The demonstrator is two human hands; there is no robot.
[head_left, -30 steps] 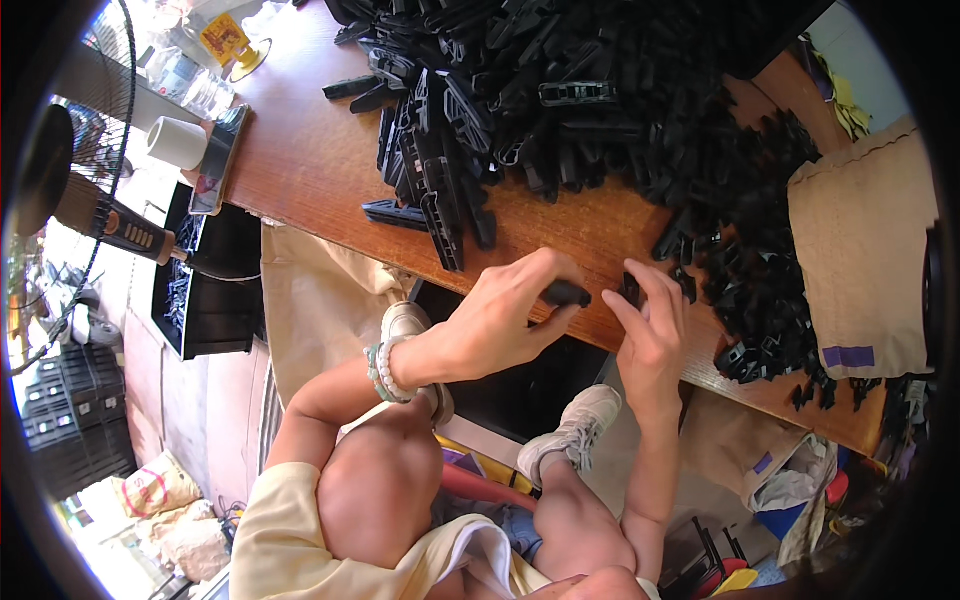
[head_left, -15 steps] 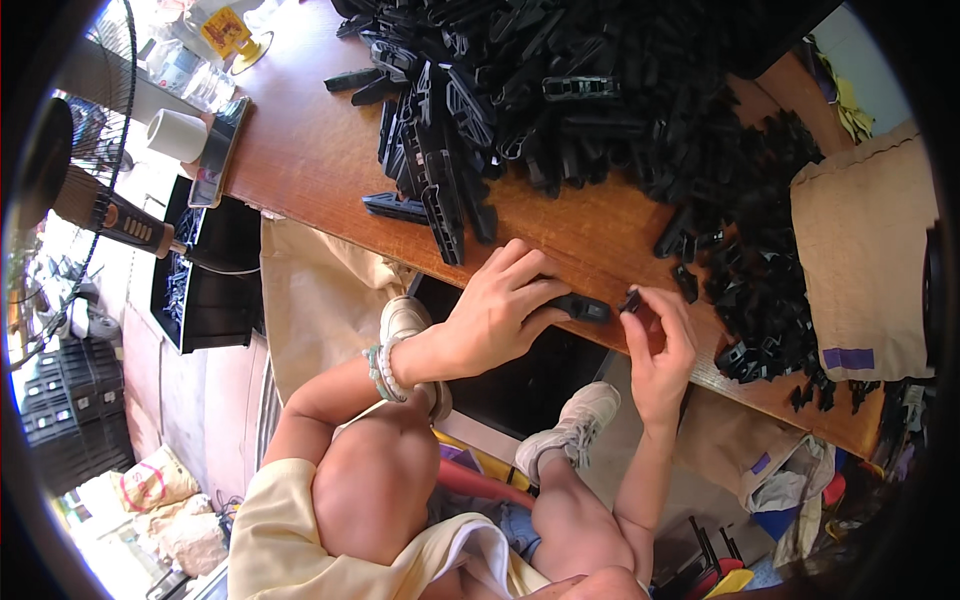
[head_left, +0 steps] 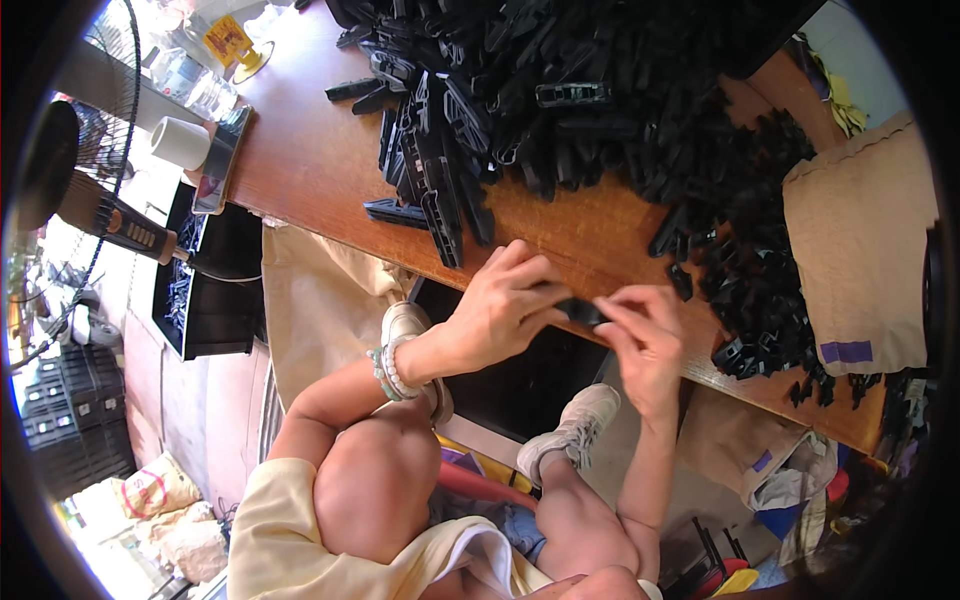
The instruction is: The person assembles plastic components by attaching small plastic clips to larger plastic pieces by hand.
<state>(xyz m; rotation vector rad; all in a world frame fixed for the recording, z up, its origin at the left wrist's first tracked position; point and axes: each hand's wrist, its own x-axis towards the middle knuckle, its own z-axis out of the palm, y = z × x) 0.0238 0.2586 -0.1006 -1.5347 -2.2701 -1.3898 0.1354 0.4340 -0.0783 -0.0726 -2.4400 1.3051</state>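
Both hands meet over the near edge of a wooden table (head_left: 300, 170), seen from above. The left hand (head_left: 500, 312) reaches inward and away from the body, back of the hand upward, wrist nearly straight; its forearm slants in from the lower left, elbow bent beside the knee, with two beaded bracelets (head_left: 385, 373) around the wrist. Its fingers are curled, and thumb and forefinger grip an elongated black plastic part (head_left: 583, 312), which projects from them toward the other hand. The right hand (head_left: 645, 345) rises from a nearly upright forearm, bent at the wrist so that its fingers point leftward; thumb and fingertips are drawn together at the right end of the part. Motion blur covers this contact, and whether these fingertips grip the part or merely press on it cannot be told. Beyond both hands lies a large pile of long black plastic parts (head_left: 590, 130), the nearest of which stop just past the left hand's knuckles. To the right of the right hand spreads a heap of small black plastic pieces (head_left: 760, 290), one single piece (head_left: 680, 282) lying just beyond its knuckles. Farther right is a tan cloth (head_left: 860, 250) with a purple patch.
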